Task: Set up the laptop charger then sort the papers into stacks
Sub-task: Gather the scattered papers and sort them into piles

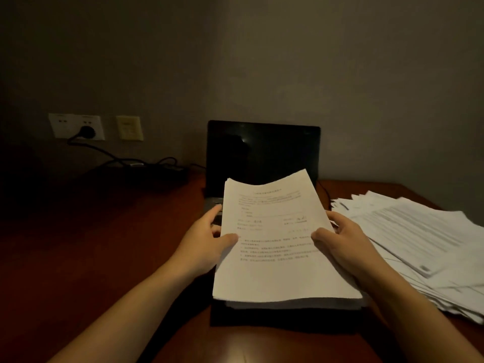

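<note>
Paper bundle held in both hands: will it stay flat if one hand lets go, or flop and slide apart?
Probably floppy: the paper bundle dips along its far edge between the left hand and right hand. Sheets may slide apart: its near edges look staggered, no clip visible.

Dim grey wall [288, 61] with socket plates [62, 124] behind a reddish, probably wooden desk [104, 231].

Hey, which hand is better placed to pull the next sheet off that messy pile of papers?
Probably the right hand: the loose pile of white printed papers lies just beside it on the reddish-brown wooden desk. The left hand grips the far edge of the held white paper stack.
</note>
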